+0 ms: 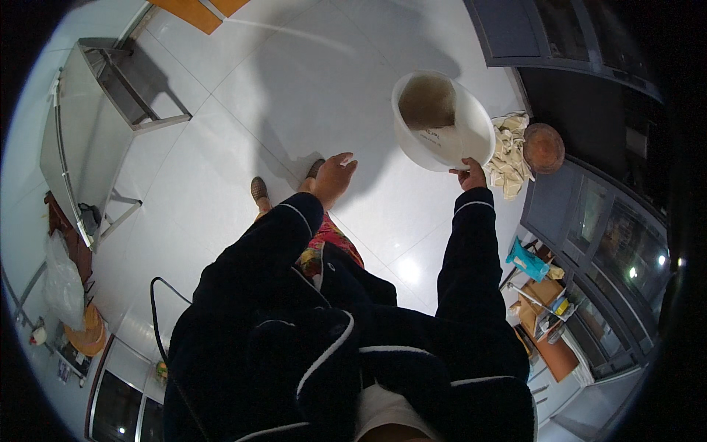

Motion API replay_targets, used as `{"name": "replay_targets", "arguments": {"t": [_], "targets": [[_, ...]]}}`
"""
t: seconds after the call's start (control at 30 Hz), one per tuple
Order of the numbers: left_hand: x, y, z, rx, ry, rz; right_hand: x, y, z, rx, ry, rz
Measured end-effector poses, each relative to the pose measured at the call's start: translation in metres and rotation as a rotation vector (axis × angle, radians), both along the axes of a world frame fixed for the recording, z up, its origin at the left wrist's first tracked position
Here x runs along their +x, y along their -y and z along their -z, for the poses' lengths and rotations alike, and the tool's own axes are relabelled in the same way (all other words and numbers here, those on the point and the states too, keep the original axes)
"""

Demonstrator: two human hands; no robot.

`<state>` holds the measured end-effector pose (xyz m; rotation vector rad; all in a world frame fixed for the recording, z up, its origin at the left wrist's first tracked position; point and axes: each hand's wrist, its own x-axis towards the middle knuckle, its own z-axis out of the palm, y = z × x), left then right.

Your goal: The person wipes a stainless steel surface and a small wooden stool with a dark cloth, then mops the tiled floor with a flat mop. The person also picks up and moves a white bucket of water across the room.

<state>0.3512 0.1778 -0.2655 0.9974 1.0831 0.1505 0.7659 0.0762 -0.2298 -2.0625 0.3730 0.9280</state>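
My right hand grips the near rim of a white plastic basin, which is tilted over the floor on the right. Inside the basin lies a brown patch; whether it is contents or shadow I cannot tell. Some dark writing marks the basin's inner surface. My left hand is held out over the floor near my feet, apart from the basin, with its fingers slightly bent and nothing in them. Just right of the basin is a crumpled beige patterned cloth.
A round reddish-brown object sits beside the cloth, along grey cabinets. A grey folding table stands at the left. A clear plastic bag hangs at lower left. A blue packet and cardboard are at the lower right.
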Motion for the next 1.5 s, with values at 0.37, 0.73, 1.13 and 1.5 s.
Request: {"name": "replay_targets", "arguments": {"t": [0.37,0.73,1.13,1.5], "targets": [[-0.009,-0.014,0.008,-0.006,0.018,0.166,-0.018,0.041,0.004,0.051,0.014,0.138],[-0.005,-0.02,-0.001,-0.041,0.015,-0.023,-0.082,0.027,-0.055,0.131,0.03,-0.127],[-0.06,-0.046,-0.036,-0.525,0.258,-0.536,-0.193,-0.062,-0.035,0.117,-0.196,-0.451],[-0.275,-0.086,0.063,-0.362,-0.038,-0.868,-0.381,-0.207,0.077,0.283,-0.587,-0.708]]}}
